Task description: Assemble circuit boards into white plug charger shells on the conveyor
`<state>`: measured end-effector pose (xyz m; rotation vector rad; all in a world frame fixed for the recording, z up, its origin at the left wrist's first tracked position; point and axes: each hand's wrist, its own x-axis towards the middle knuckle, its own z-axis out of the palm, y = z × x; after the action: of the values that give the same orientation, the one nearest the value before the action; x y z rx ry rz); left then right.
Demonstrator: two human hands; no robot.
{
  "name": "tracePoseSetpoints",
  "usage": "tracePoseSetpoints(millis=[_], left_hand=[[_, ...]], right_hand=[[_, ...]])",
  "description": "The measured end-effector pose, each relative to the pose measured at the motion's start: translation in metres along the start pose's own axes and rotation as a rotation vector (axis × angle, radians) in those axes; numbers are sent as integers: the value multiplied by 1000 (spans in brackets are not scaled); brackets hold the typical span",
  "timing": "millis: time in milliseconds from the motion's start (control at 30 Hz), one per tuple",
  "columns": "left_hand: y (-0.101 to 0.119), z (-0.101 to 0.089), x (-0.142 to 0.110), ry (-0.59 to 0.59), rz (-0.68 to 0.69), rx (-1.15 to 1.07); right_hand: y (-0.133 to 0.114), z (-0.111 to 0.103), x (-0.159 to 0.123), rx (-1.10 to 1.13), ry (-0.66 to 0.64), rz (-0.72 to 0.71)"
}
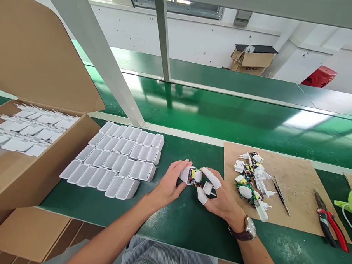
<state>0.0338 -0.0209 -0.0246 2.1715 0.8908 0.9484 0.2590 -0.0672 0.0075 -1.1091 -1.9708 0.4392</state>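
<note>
My left hand [170, 182] grips a white charger shell [186, 173] from the left side. My right hand [220, 196], with white finger cots on thumb and fingers and a watch on the wrist, holds a green circuit board with a white plug piece [201, 183] and presses it into the shell's open end. Both hands meet over the green mat, just left of a brown board [295, 199].
Rows of empty white shells [116, 160] lie to the left. An open cardboard box [31, 157] of white plug parts stands at far left. On the brown board lie circuit-board assemblies [251, 182], tweezers [280, 191] and red-handled cutters [331, 224]. A green conveyor [223, 110] runs behind.
</note>
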Motion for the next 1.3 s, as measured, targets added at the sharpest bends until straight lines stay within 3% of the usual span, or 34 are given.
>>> tracePoseSetpoints(millis=[700, 1300], left_hand=[[0, 1, -1, -24, 21, -31], [2, 1, -1, -18, 23, -23]], right_hand=[[3, 2, 0, -51, -34, -12], [-1, 0, -2, -61, 17, -49]])
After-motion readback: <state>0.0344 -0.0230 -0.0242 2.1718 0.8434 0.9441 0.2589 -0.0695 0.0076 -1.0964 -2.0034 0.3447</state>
